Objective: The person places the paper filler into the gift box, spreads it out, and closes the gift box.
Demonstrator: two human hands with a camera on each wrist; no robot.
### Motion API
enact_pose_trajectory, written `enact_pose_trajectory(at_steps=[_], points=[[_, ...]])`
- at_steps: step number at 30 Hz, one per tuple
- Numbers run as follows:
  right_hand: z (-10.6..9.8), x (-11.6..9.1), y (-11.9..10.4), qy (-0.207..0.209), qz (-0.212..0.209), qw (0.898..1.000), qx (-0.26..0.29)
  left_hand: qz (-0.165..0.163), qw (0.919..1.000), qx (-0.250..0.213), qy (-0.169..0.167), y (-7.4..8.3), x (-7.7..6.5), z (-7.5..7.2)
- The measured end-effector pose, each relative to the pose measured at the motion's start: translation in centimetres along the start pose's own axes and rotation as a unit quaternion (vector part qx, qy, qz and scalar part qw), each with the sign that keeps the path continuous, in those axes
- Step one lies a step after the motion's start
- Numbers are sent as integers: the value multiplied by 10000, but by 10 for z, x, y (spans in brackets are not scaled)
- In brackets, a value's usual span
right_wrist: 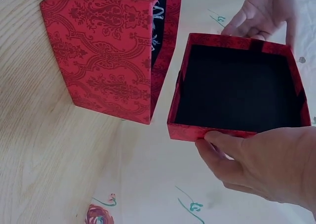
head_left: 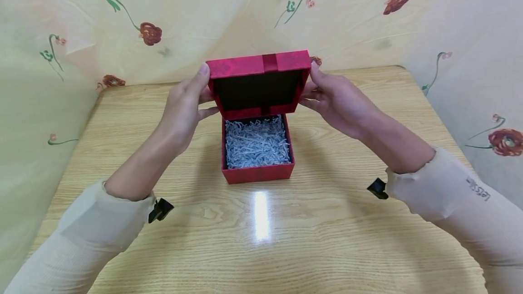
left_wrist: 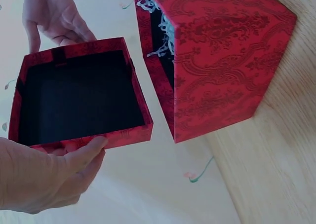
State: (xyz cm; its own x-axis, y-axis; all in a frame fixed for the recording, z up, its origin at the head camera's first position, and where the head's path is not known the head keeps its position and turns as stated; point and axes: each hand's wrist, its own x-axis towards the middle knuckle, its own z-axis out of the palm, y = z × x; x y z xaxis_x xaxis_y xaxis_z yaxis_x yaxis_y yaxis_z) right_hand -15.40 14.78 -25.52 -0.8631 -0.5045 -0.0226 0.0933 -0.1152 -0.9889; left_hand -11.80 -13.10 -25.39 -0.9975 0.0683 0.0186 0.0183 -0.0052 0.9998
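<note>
A red patterned box lid (head_left: 237, 68) with a dark red ribbon band (head_left: 269, 62) is held tilted above the back of a matching open box (head_left: 258, 175). Its black inside faces me. Pale blue shredded paper (head_left: 257, 145) fills the box, which stands on the table. My left hand (head_left: 182, 108) grips the lid's left side, thumb at the upper corner. On the opposite side, my right hand (head_left: 341, 99) holds the lid likewise. Both wrist views show the lid (left_wrist: 81, 95) apart from the box (right_wrist: 106, 56), with fingers at two opposite edges.
The wooden table (head_left: 196, 248) reaches back to a wall covering (head_left: 196, 22) printed with flowers. A bright light reflection lies on the tabletop in front of the box. Small black devices (head_left: 161, 210) are at both sleeve cuffs.
</note>
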Motion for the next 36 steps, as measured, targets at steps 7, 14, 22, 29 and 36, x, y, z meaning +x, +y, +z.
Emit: enact_pose_trajectory(at_steps=[7, 14, 22, 29, 36], points=[[-1, -1, -5, 96, 305, 9993, 193, 169, 9990, -41, -408, -2, 0, -10], [-7, -1, -8, -136, 152, 9985, 509, 305, 9961, -236, -799, -4, 0, -19], [-14, 0, -9, -310, -29, 9982, 517, 263, 9947, 21, -991, -6, -4, -29], [-23, 0, -6, -489, -5, 9987, -162, 273, 9883, 1332, -685, -5, -8, -35], [-24, -2, -7, -512, 103, 9949, -860, 223, 9909, 910, -967, -8, -11, -35]])
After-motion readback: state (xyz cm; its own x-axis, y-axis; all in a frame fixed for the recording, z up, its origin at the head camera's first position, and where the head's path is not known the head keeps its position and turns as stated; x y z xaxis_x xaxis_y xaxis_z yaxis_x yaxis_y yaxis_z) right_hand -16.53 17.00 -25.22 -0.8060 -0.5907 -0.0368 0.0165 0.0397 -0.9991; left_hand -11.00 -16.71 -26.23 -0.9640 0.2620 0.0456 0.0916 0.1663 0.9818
